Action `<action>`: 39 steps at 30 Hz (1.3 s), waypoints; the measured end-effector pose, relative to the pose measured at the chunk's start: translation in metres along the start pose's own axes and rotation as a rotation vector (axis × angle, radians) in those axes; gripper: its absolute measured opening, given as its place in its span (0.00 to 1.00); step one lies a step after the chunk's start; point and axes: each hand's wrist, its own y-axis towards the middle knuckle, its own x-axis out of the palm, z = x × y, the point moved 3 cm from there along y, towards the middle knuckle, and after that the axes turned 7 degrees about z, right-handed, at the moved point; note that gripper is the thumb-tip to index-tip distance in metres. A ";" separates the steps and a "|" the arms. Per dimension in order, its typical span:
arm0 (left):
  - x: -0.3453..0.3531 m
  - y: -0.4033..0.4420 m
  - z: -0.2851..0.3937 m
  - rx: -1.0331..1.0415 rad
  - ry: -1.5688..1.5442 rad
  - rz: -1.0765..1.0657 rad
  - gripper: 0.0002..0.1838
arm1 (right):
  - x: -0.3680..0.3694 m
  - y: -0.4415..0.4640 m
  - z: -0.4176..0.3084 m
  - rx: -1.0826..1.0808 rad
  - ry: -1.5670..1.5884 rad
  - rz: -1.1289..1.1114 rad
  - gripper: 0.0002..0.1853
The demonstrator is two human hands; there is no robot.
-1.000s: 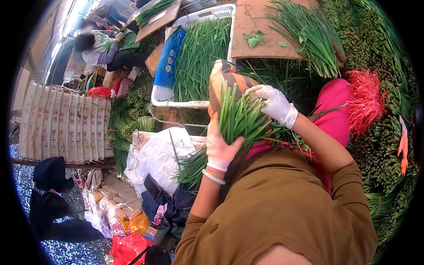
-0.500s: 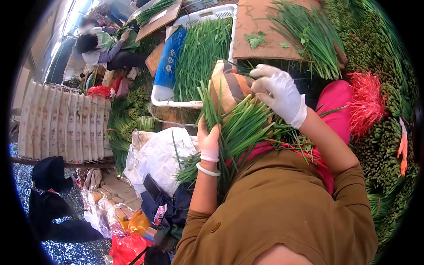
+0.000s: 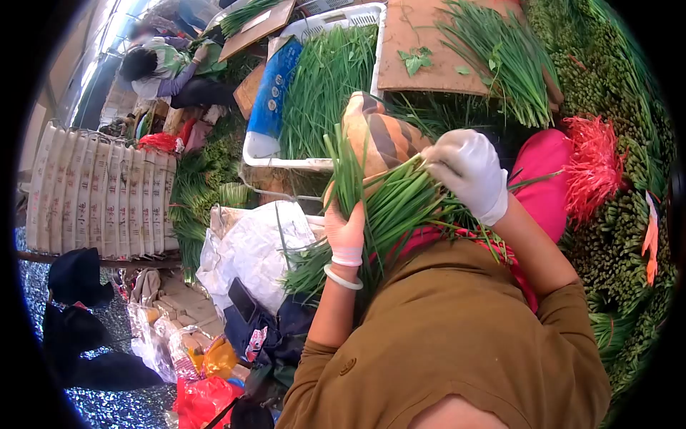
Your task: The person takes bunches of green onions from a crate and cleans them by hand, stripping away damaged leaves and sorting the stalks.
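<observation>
My left hand [image 3: 346, 232], in a pale glove with a white bangle at the wrist, is wrapped round a bunch of garlic chives [image 3: 346, 175] whose ends point up. A thicker heap of chives [image 3: 404, 196] lies across my lap against that hand. My white-gloved right hand [image 3: 468, 171] is closed, its fingertips pinching the ends of some chives at the top of the heap. Just beyond the heap is an orange and brown striped cloth [image 3: 386, 139]. The palm side of my right hand is hidden.
A white crate [image 3: 286, 163] of chives stands ahead, with cardboard [image 3: 407, 68] and more chives [image 3: 507, 64] beside it. Red plastic strands [image 3: 593, 164] lie on stacked bundles [image 3: 614, 243] at right. At left are a white sack [image 3: 250, 247], a phone [image 3: 243, 300] and a co-worker [image 3: 164, 68].
My right hand has moved down and right, and its fingers have come from raised above the heap to closed on chive ends. The left hand still grips its bunch, shifted slightly right.
</observation>
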 end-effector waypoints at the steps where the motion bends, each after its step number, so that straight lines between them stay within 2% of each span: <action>1: 0.002 -0.002 0.004 0.018 0.049 -0.018 0.28 | 0.003 0.004 -0.011 -0.251 -0.104 0.002 0.09; 3: 0.004 -0.007 0.009 -0.002 0.027 -0.031 0.28 | 0.024 0.000 -0.019 -0.274 -0.294 -0.213 0.07; 5: 0.003 -0.006 0.003 -0.052 -0.037 -0.027 0.28 | 0.041 -0.005 -0.011 -0.296 -0.387 -0.337 0.08; 8: 0.003 -0.009 -0.002 -0.029 -0.013 -0.003 0.25 | 0.064 -0.019 0.002 -0.376 -0.402 -0.339 0.07; 11: 0.017 -0.015 0.016 0.036 -0.013 -0.013 0.26 | 0.064 -0.017 0.015 -0.134 -0.157 -0.259 0.03; 15: 0.015 -0.015 0.008 0.012 -0.061 -0.078 0.31 | 0.029 0.001 0.032 0.767 0.841 0.231 0.06; 17: 0.013 -0.016 0.002 0.003 -0.047 -0.081 0.32 | 0.004 0.010 0.076 0.793 0.713 0.401 0.13; 19: 0.011 -0.016 0.002 0.015 -0.002 -0.075 0.33 | -0.016 0.013 0.107 0.779 0.656 0.018 0.15; 20: 0.010 -0.016 0.003 0.033 0.032 -0.069 0.32 | -0.009 0.006 0.133 0.891 0.666 -0.066 0.16; 22: 0.010 -0.016 0.004 0.051 0.072 -0.065 0.34 | -0.010 0.023 0.110 0.549 0.405 0.006 0.15; 23: 0.011 -0.016 0.008 0.157 0.243 -0.120 0.35 | -0.006 0.032 0.094 0.382 0.275 0.036 0.15; 24: 0.014 -0.016 0.020 0.266 0.414 -0.174 0.36 | 0.003 0.039 0.084 0.438 0.373 0.029 0.15; 25: 0.016 -0.016 0.032 0.376 0.586 -0.229 0.37 | 0.013 0.043 0.074 0.380 0.399 0.055 0.16; 26: 0.019 -0.016 0.041 0.401 0.666 -0.315 0.39 | 0.032 0.044 0.058 0.436 0.611 0.016 0.16; 28: 0.021 -0.011 0.053 0.412 0.658 -0.424 0.37 | 0.067 0.025 0.058 0.282 0.598 -0.254 0.17; 29: 0.020 -0.008 0.055 0.418 0.653 -0.480 0.37 | 0.085 0.009 0.068 0.076 0.359 -0.474 0.17; 30: 0.013 -0.005 0.055 0.345 0.611 -0.506 0.35 | 0.067 0.015 0.048 0.141 0.349 -0.543 0.21; 33: -0.013 0.007 0.066 0.090 0.547 -0.508 0.22 | 0.035 0.024 0.077 0.452 0.730 -0.162 0.22; 35: -0.033 0.016 0.071 0.007 0.539 -0.358 0.11 | 0.024 0.017 0.110 0.532 0.672 -0.148 0.25; 37: -0.040 0.025 0.090 0.119 0.611 -0.153 0.06 | 0.027 0.006 0.115 0.597 0.765 -0.077 0.26; 38: -0.041 0.030 0.100 0.306 0.640 -0.096 0.06 | 0.034 0.001 0.119 0.620 0.738 -0.063 0.26; 39: -0.043 0.033 0.108 0.413 0.675 -0.024 0.09 | 0.039 -0.001 0.117 0.642 0.714 -0.053 0.26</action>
